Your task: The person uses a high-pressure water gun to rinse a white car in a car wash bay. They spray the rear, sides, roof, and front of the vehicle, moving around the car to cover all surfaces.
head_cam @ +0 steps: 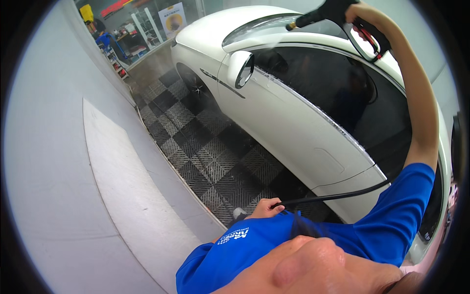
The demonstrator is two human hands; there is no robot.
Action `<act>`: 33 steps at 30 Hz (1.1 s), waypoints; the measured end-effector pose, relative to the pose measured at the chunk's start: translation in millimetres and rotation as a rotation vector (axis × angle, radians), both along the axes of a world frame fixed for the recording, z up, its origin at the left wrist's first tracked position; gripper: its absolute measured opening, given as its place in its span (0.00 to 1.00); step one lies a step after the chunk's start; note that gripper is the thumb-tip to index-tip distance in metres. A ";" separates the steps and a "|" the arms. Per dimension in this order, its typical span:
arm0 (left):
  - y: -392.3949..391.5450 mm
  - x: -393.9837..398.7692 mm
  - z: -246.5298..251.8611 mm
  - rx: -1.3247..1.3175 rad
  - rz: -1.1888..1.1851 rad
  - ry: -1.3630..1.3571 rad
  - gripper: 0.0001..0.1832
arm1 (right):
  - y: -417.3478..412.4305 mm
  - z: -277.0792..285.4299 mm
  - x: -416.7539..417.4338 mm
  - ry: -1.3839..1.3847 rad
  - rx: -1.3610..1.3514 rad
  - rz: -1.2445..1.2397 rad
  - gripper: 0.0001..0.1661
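My right hand (361, 18) is raised above the car's roof line, wrapped around the grip of a black pressure-washer gun (326, 14) with a red trigger. Its brass nozzle (291, 26) points down and left, and a pale spray fans over the windshield (257, 31) of a white car (279, 106). At waist height, close to my blue shirt, my left hand (266, 208) grips a black hose (337, 196). That hose runs right, passing behind my right arm. The side window (330, 84) is dark and reflective, with water drops along its lower trim.
A white wing mirror (240, 70) juts out from the car. Black and grey grated tiles (216, 154) cover the wet floor. A pale wall (55, 147) runs along the left. Behind glass at the back are shelves, a blue stepladder (110, 51) and a poster (172, 20) bearing writing.
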State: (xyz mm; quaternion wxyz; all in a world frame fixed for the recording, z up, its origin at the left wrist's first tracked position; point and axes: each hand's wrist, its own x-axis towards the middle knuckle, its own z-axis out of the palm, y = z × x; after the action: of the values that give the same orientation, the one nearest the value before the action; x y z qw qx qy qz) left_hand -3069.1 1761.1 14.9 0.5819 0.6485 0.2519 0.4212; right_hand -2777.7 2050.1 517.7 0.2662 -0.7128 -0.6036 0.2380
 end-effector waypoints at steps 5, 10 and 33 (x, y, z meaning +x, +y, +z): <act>12.4 -33.8 -9.0 -0.024 0.022 -0.010 0.19 | 40.5 -12.6 -93.3 0.021 -0.196 -0.066 0.09; 12.6 -40.9 -9.2 -0.041 0.009 -0.059 0.20 | 112.8 -50.7 -149.6 -0.082 -0.467 0.185 0.05; -20.0 7.6 -0.4 -0.052 0.032 0.234 0.17 | -115.6 -123.0 -47.8 -0.441 0.419 0.168 0.11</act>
State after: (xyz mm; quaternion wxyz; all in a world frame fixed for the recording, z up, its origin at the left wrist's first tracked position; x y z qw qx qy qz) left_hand -3061.5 1741.2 14.5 0.5581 0.6739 0.3393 0.3452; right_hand -2825.6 1934.5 394.7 0.2492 -0.6244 -0.7396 -0.0307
